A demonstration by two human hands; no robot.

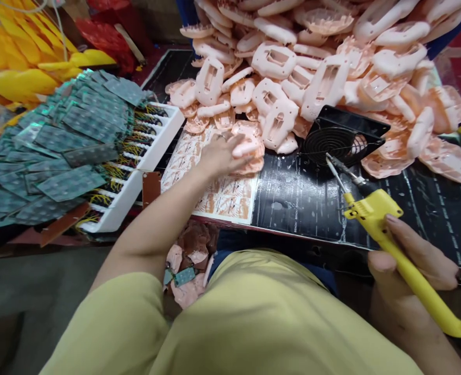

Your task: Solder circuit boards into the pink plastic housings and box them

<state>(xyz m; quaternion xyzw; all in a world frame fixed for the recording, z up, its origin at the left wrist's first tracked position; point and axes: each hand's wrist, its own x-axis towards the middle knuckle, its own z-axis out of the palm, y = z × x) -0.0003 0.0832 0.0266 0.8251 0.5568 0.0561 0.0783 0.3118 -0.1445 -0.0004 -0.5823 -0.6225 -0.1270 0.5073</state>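
Observation:
My left hand reaches forward, fingers stretched out and apart, over a pink plastic shell at the near edge of a heap. The fingertips appear to touch the shell; no grip on it shows. In my right hand is a yellow soldering iron with a trigger-style body, its metal tip pointing up and left. That tip is just in front of a small black fan with a round wire guard. Beneath the left forearm lies a printed sheet with brown patterns.
A large heap of pink shells fills the back. At left, stacked green circuit boards with yellow wires rest beside a white slotted rack. Yellow plastic parts lie behind. Below the table edge are pink scraps.

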